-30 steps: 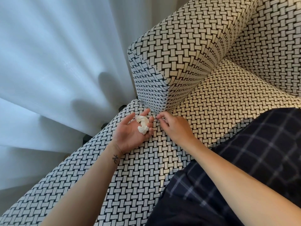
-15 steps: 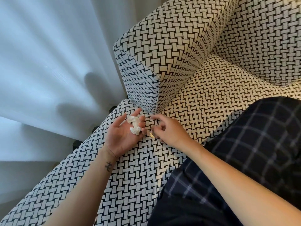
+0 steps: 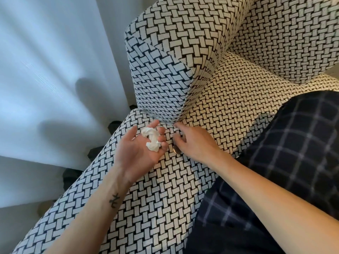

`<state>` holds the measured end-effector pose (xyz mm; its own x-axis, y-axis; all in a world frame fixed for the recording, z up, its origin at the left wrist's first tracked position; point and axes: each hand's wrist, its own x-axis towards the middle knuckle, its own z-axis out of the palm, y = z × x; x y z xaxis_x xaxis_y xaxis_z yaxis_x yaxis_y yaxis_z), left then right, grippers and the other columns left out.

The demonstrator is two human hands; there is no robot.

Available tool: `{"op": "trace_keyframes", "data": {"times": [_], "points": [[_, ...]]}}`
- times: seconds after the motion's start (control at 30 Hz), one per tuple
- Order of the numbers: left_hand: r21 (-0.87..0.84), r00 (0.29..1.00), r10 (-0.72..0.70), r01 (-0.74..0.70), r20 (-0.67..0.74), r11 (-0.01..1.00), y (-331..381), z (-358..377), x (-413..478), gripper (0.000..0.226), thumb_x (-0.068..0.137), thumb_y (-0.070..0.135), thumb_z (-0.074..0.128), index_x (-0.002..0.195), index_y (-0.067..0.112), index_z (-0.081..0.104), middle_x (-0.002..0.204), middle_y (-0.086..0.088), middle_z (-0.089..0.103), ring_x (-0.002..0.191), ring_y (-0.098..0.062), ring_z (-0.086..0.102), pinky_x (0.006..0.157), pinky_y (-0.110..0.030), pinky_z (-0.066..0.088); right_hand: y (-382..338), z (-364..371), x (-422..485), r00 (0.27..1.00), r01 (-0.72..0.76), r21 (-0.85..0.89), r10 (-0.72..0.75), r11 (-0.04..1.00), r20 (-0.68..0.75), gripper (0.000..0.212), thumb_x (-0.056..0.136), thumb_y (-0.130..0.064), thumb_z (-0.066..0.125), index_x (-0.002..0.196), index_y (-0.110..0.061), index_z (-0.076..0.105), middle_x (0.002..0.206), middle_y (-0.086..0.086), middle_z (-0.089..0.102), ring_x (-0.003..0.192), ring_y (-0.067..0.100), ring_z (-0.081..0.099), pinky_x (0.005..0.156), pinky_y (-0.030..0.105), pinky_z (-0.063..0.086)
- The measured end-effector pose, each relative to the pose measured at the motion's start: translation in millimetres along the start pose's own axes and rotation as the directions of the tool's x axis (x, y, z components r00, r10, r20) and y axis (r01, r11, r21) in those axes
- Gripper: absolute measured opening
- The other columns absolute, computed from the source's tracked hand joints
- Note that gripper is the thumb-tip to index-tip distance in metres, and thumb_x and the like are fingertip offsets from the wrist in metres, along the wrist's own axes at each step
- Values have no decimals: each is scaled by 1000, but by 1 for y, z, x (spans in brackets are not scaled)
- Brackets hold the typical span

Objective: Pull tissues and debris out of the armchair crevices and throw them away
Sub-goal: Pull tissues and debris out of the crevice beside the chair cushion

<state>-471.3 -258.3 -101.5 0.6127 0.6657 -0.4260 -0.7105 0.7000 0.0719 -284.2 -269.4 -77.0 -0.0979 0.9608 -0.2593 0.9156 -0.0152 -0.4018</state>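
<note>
Small round object (image 3: 175,151) half-hidden under right hand (image 3: 194,142)

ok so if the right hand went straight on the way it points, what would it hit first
The armrest: the right hand points at its bottom corner, where it meets the seat cushion, likely touching.
</note>
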Motion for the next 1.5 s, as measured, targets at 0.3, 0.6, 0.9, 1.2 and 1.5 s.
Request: {"op": "trace_keyframes", "data": {"times": [0.3, 0.6, 0.9, 1.2, 1.5], "points": [[154, 993, -118, 118, -7, 981, 23, 7, 5, 50, 101, 49, 31, 118, 9, 56, 97, -12, 59, 81, -22, 53, 80, -37, 44, -17, 5, 1, 998, -51, -101, 49, 994, -29, 47, 106, -49, 38, 149, -33, 43, 51, -6, 51, 39, 8, 46, 45, 27, 49], [131, 987, -142, 151, -75, 980, 36, -1, -4, 31, 92, 30, 42, 104, 7, 60, 91, -11, 61, 74, -24, 55, 74, -36, 45, -38, 4, 8, 983, -144, -255, 167, 956, 70, 58, 101, -61, 37, 149, -29, 38, 55, -7, 52, 47, 7, 53, 45, 23, 41], [141, 988, -65, 85, -143, 986, 36, -2, -7, 30, 91, 26, 43, 95, 4, 62, 81, -12, 58, 65, -23, 51, 69, -37, 43, -52, 5, 27, 951, -284, -95, 293, 954, 96, 38, 101, -50, 45, 125, -26, 60, 71, -5, 65, 49, 11, 51, 48, 25, 39], [151, 986, -64, 87, -152, 985, 50, -2, -9, 30, 93, 28, 43, 99, 5, 62, 90, -12, 61, 72, -24, 54, 74, -37, 46, -49, -6, 19, 957, -243, -133, 260, 961, 127, 36, 101, -51, 45, 124, -25, 57, 64, -5, 62, 55, 13, 61, 54, 29, 52], [195, 982, -81, 114, -168, 974, 52, -1, -10, 33, 95, 31, 42, 103, 6, 62, 94, -13, 63, 73, -24, 56, 73, -38, 48, -61, 8, 20, 989, -146, -402, 138, 904, -48, 35, 106, -40, 31, 108, -18, 58, 61, -5, 51, 51, 10, 46, 57, 33, 39]]}}
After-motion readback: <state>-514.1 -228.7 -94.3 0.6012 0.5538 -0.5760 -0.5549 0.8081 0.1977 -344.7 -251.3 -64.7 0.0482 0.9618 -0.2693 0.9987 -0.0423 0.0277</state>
